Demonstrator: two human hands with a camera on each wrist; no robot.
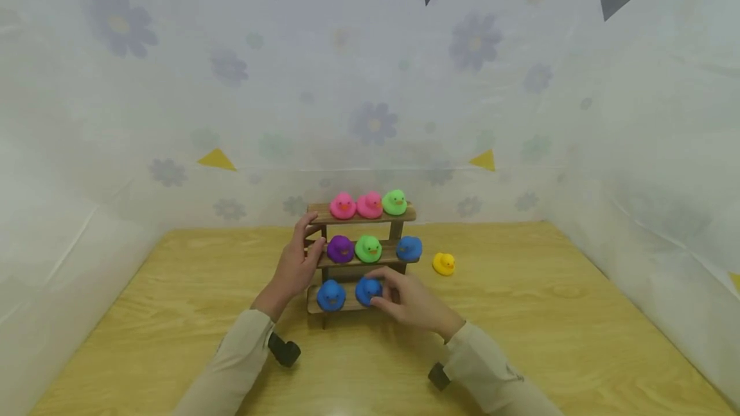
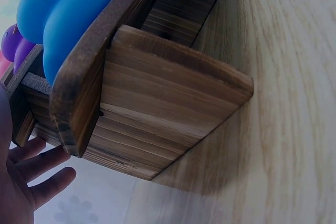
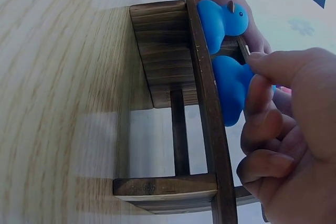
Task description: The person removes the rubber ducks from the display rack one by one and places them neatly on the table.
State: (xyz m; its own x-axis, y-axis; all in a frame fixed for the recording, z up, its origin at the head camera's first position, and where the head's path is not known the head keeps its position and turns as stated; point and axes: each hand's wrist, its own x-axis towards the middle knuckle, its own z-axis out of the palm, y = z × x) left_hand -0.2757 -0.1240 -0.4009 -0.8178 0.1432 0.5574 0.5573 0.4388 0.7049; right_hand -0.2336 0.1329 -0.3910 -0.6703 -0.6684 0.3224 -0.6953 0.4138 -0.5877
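The counter (image 1: 520,345) looks steady enough; what stands on it worries me more. The wooden rack (image 2: 152,114) is a light, three-tiered thing, I'd guess, and a shove from the side could slide it or rock every duck aboard.

The left hand (image 1: 293,268) is at the rack's left end, its fingers (image 2: 44,163) loosely extended and clasping nothing; a careless push there would be the likeliest cause. The right hand (image 1: 413,300) pinches a blue duck (image 1: 365,289) on the bottom shelf (image 1: 354,307) between thumb and forefinger. That rounded body could squirt out if squeezed off-centre, or roll into the other blue duck (image 1: 331,296) beside it.

Above that hand, a third blue duck (image 1: 409,248) perches at the very right end of the middle shelf (image 1: 389,254); a lifted knuckle could easily send it over. The small yellow duck (image 1: 444,264), on the counter just right of the rack, might be knocked if it fell that way.
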